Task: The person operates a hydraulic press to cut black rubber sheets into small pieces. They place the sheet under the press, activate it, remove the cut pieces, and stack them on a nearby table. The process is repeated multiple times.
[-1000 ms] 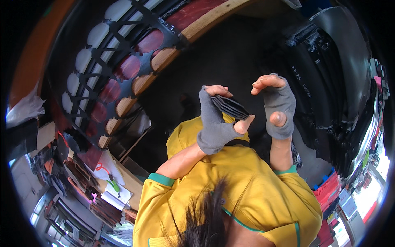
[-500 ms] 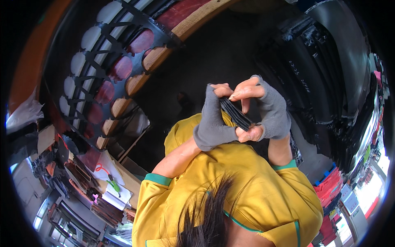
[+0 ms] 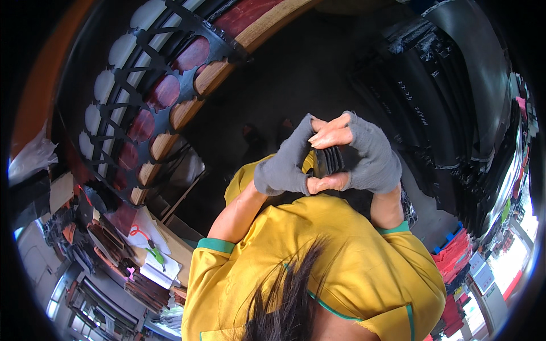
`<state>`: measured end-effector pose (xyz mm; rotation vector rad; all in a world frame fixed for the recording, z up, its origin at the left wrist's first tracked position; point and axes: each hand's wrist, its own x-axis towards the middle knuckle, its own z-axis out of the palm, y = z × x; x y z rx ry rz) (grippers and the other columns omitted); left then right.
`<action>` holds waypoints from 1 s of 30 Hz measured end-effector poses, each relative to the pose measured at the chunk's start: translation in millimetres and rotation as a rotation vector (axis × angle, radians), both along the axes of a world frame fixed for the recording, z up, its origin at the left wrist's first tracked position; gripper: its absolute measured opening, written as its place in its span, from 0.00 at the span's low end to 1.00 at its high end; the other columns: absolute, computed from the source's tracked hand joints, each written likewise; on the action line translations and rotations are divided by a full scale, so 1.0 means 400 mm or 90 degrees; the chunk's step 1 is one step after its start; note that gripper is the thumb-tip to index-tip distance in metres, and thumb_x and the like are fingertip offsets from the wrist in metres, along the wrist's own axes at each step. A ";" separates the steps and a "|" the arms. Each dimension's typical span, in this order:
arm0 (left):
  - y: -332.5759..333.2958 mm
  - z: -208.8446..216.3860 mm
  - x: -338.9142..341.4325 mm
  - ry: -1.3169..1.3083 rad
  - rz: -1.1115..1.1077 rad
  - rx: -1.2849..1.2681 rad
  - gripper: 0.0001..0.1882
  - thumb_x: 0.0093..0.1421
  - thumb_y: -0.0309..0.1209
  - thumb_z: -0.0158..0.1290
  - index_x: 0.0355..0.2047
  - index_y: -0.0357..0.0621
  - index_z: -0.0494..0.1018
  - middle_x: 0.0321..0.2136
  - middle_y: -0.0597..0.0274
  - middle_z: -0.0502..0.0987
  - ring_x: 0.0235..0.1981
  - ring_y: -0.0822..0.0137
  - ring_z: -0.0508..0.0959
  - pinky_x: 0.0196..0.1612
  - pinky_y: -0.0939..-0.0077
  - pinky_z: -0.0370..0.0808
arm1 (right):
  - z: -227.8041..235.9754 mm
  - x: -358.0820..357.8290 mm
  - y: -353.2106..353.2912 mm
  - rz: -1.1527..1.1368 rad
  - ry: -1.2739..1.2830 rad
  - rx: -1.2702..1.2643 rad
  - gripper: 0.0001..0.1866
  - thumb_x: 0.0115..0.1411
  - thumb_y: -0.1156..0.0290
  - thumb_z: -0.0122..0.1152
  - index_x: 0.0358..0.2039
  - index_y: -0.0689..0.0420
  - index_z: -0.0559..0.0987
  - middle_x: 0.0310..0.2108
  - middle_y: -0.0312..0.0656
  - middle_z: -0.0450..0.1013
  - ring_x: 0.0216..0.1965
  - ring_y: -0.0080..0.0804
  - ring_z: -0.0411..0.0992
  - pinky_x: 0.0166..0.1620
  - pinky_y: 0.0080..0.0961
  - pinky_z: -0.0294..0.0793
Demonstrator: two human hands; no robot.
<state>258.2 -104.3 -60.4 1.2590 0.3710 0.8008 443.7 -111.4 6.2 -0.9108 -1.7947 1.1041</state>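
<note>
Floor (image 3: 267,85) in deep shadow, white glare at lower right, fisheye distortion toward rim.

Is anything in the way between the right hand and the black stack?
Nothing visible is. The right hand has its fingers at the upper end of the black stack and its thumb at the lower end; the left hand is opposite.

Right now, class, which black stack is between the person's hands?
The small stack, framed by the left hand and right hand; the big stack, of much longer pieces, lies to their right, apart.
</note>
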 end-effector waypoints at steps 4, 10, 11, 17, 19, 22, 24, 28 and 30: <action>-0.013 0.000 -0.006 -0.022 -0.012 -0.166 0.42 0.43 0.49 0.71 0.50 0.39 0.63 0.44 0.63 0.67 0.48 0.69 0.68 0.53 0.72 0.64 | 0.010 -0.002 -0.003 0.009 -0.063 0.014 0.27 0.44 0.57 0.77 0.44 0.53 0.80 0.40 0.43 0.75 0.43 0.41 0.77 0.44 0.30 0.78; -0.013 -0.006 -0.007 -0.045 -0.010 -0.140 0.41 0.41 0.45 0.73 0.49 0.41 0.63 0.43 0.64 0.66 0.47 0.69 0.68 0.52 0.73 0.65 | 0.026 -0.014 -0.010 0.004 -0.108 0.013 0.28 0.45 0.56 0.76 0.45 0.53 0.79 0.42 0.44 0.74 0.45 0.43 0.76 0.47 0.32 0.78; -0.013 -0.007 -0.007 -0.057 -0.011 -0.159 0.42 0.41 0.45 0.74 0.50 0.41 0.63 0.43 0.63 0.66 0.47 0.69 0.68 0.52 0.73 0.65 | 0.028 -0.015 -0.010 0.009 -0.114 0.013 0.28 0.45 0.57 0.76 0.46 0.53 0.79 0.42 0.44 0.74 0.46 0.43 0.76 0.47 0.33 0.78; -0.016 -0.016 -0.008 -0.103 -0.020 -0.235 0.46 0.39 0.47 0.75 0.51 0.40 0.63 0.43 0.63 0.66 0.46 0.69 0.68 0.51 0.72 0.65 | 0.023 -0.015 -0.009 0.024 -0.106 0.021 0.29 0.44 0.58 0.77 0.47 0.53 0.78 0.44 0.46 0.75 0.48 0.45 0.76 0.49 0.33 0.77; -0.015 -0.018 -0.009 -0.090 -0.014 -0.217 0.47 0.37 0.48 0.75 0.51 0.40 0.63 0.43 0.63 0.66 0.46 0.69 0.68 0.51 0.72 0.65 | 0.017 -0.014 -0.008 0.032 -0.093 0.025 0.29 0.45 0.58 0.77 0.47 0.53 0.78 0.44 0.46 0.75 0.49 0.45 0.75 0.50 0.33 0.76; -0.015 -0.022 -0.003 -0.079 0.004 -0.206 0.46 0.37 0.49 0.75 0.49 0.40 0.63 0.42 0.63 0.66 0.45 0.70 0.68 0.50 0.73 0.66 | 0.007 -0.004 0.000 0.059 -0.065 0.025 0.29 0.46 0.59 0.76 0.48 0.53 0.78 0.45 0.44 0.76 0.49 0.44 0.75 0.52 0.33 0.75; -0.018 -0.023 0.007 -0.013 0.113 -0.102 0.41 0.37 0.44 0.76 0.46 0.43 0.64 0.40 0.63 0.66 0.42 0.70 0.69 0.46 0.73 0.69 | 0.002 0.010 0.011 0.085 -0.052 0.021 0.27 0.49 0.60 0.74 0.49 0.53 0.78 0.45 0.43 0.77 0.50 0.42 0.75 0.52 0.32 0.74; -0.020 -0.020 0.027 0.129 0.383 0.218 0.34 0.39 0.47 0.72 0.38 0.42 0.68 0.34 0.59 0.64 0.36 0.62 0.66 0.43 0.67 0.66 | -0.003 0.033 0.033 0.095 -0.032 0.052 0.23 0.53 0.57 0.70 0.45 0.56 0.79 0.43 0.45 0.78 0.36 0.34 0.77 0.38 0.25 0.70; -0.019 -0.012 0.029 0.178 0.459 0.283 0.31 0.40 0.46 0.70 0.38 0.43 0.68 0.33 0.58 0.65 0.37 0.59 0.66 0.47 0.61 0.64 | -0.004 0.034 0.033 0.074 -0.053 0.060 0.25 0.52 0.58 0.72 0.48 0.57 0.78 0.46 0.46 0.77 0.36 0.33 0.76 0.39 0.25 0.71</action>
